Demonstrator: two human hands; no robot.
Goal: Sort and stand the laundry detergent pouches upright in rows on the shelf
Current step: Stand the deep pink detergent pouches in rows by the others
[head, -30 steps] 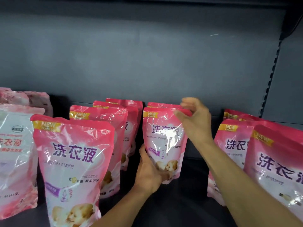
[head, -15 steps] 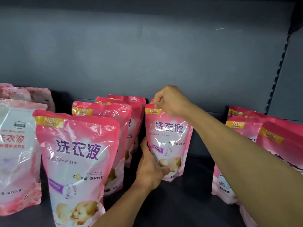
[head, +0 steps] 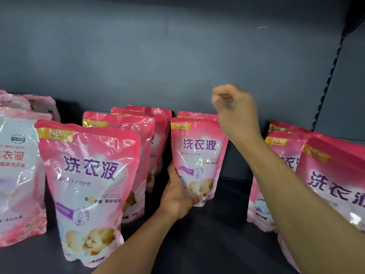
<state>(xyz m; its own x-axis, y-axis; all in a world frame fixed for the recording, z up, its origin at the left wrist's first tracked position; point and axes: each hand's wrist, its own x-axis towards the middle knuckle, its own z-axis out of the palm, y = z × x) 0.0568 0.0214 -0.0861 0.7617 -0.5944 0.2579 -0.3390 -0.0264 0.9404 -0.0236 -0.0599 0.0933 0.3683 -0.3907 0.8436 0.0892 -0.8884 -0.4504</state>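
An upright pink detergent pouch stands mid-shelf, with a second pouch close behind it. My left hand grips its lower left edge, thumb on the front. My right hand hovers blurred just above the pouch's top right corner, fingers curled and holding nothing. To the left stands a row of several matching pouches, the front one nearest me. More pink pouches stand at the right, partly behind my right forearm.
Paler pink-and-white pouches stand at the far left. The dark shelf floor shows bare between the middle and right rows. A grey back wall closes the shelf, with a slotted upright at the right.
My right hand has let go of the middle pouch's top edge and lifted up and to the right. My left hand keeps its grip low on the pouch.
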